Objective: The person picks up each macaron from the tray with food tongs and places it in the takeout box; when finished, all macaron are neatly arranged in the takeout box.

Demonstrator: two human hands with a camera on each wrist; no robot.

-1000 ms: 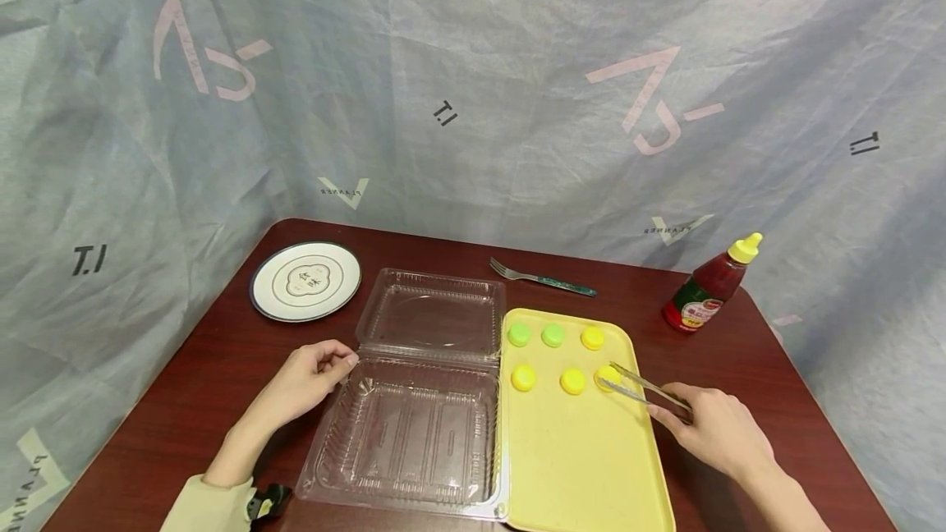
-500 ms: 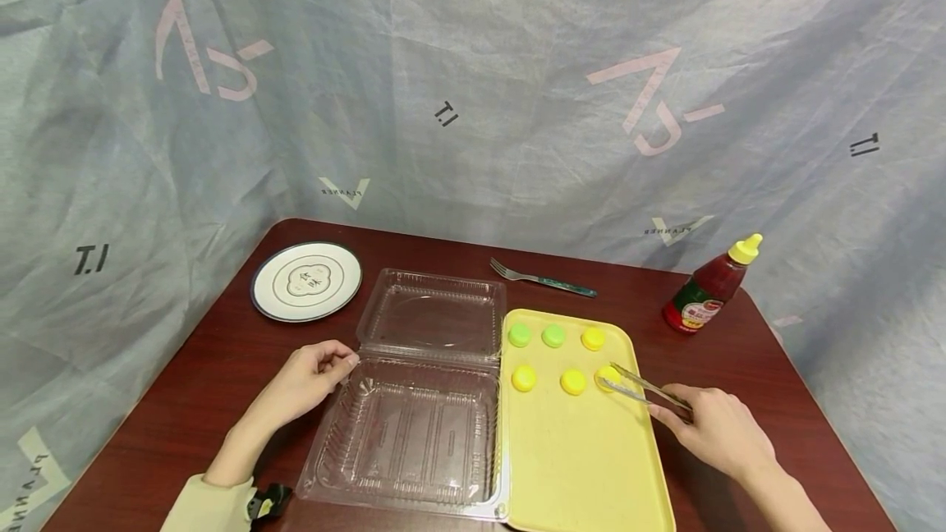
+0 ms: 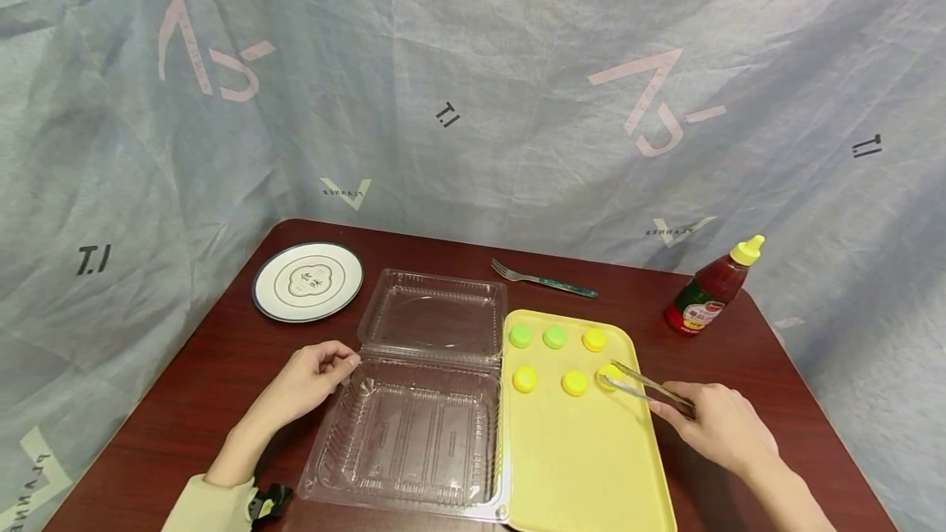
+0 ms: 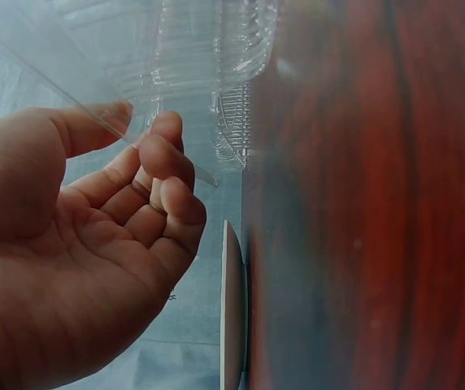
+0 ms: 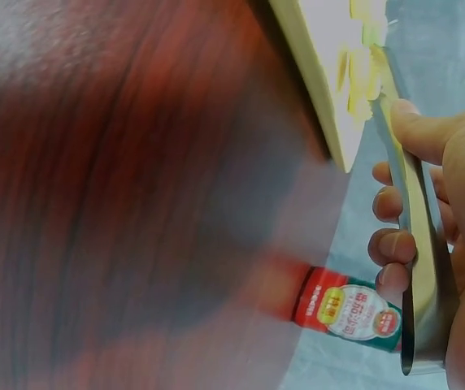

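Note:
With thumb and fingers, my left hand [image 3: 319, 374] pinches the left rim of a clear plastic clamshell box [image 3: 414, 433], near its hinge; the left wrist view shows the rim of the clear box [image 4: 106, 122] between thumb and fingertips. The box lies with its lid [image 3: 436, 314] folded back. In my right hand [image 3: 720, 425] I grip metal tongs [image 3: 650, 388], fingers wrapped around them in the right wrist view [image 5: 415, 236]. The tong tips sit at either side of a yellow macaron [image 3: 609, 376] on the yellow tray [image 3: 591, 458]; whether they squeeze it I cannot tell.
Other yellow macarons [image 3: 574, 382] and two green macarons [image 3: 521, 336] lie on the tray, which adjoins the box. A white plate [image 3: 336, 277] is at back left, a fork [image 3: 547, 280] behind the tray, and a red sauce bottle [image 3: 705, 294] stands at back right.

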